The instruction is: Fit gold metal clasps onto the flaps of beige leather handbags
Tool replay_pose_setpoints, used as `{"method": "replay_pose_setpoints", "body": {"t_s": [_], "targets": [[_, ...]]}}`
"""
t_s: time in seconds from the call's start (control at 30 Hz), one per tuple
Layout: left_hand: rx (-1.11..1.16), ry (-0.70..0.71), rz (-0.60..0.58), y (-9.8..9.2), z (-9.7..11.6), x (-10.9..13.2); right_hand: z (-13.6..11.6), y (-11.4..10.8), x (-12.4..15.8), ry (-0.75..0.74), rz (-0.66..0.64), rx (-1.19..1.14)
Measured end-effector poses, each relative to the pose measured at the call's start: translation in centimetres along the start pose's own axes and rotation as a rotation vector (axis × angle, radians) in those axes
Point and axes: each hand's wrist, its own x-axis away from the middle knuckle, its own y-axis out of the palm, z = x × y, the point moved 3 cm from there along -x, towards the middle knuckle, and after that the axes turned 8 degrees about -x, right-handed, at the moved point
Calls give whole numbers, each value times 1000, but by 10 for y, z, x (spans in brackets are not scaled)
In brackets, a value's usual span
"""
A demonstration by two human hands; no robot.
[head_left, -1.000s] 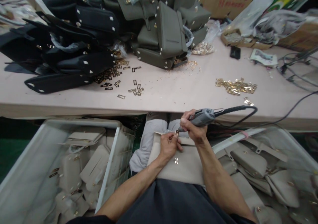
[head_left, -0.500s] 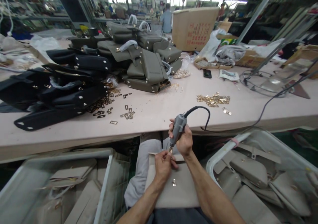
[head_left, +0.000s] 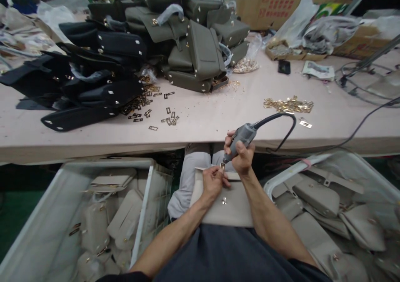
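A beige handbag (head_left: 234,209) lies across my lap, with a small metal turn lock (head_left: 224,200) on its front. Wrapped around a grey electric screwdriver (head_left: 240,139), my right hand (head_left: 244,159) holds it tilted, its tip pointing down and left. A black cable runs from its upper end. My left hand (head_left: 214,182) pinches a small gold metal plate (head_left: 222,165) by the bag's top edge. The screwdriver's tip is at this plate; whether a screw sits there is too small to tell.
Black handbags (head_left: 121,44) and olive handbags (head_left: 204,53) are heaped on the table (head_left: 200,121). Gold plates (head_left: 289,105) lie in a pile at right, more at left. Crates of beige bags flank me, a left crate (head_left: 152,198) and a right crate (head_left: 278,178). A phone (head_left: 284,67) lies farther back.
My view has tipped downward, showing more of my lap and the crates. The screwdriver leans more to the right, its tip still at the plate pinched in my left hand.
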Motion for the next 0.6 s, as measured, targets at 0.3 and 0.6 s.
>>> {"method": "replay_pose_setpoints", "body": {"t_s": [0.3,0.6], "targets": [[6,22,4,-1,1,0,9,-4,12,28,-54,138],[-45,65,4,-2,0,1,5,-3,14,47,-54,100]]}}
